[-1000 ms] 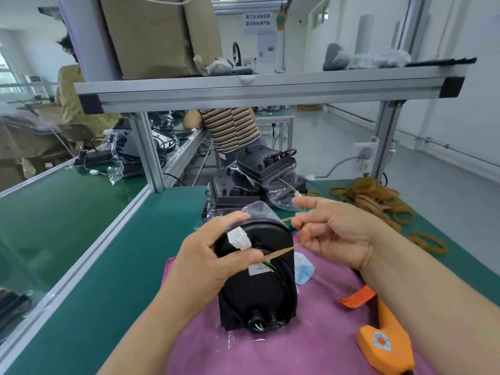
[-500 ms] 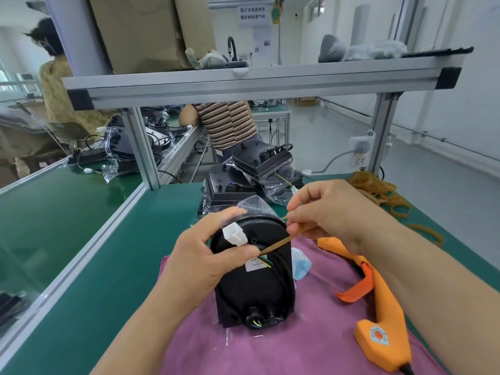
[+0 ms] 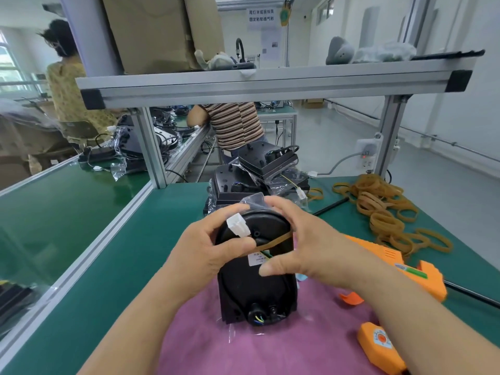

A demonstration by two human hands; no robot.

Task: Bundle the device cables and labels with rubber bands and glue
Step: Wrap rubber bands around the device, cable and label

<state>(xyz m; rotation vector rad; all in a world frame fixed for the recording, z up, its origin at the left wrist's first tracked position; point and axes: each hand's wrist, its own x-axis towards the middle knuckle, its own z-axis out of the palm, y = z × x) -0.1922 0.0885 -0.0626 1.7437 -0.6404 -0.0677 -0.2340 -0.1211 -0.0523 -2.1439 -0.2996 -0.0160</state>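
Both hands on upright device (image 3: 257, 288), band (image 3: 273, 242) stretched between them.
Device stands on purple cloth (image 3: 216, 342) on the table (image 3: 121, 253). Left hand (image 3: 205, 255) grips its top beside the white connector (image 3: 238, 227), thumb pinning the band. Right hand (image 3: 305, 244) curls over the top right, holding the band's other end. Glue gun (image 3: 405, 269) and loose bands (image 3: 384, 212) lie to the right.

assembly workshop | green benches (image 3: 81, 212) | aluminium shelf frame (image 3: 270, 85) | stacked devices (image 3: 243, 182)

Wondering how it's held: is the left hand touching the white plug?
Touching. Head view: the left hand pinches the white plug between thumb and forefinger.
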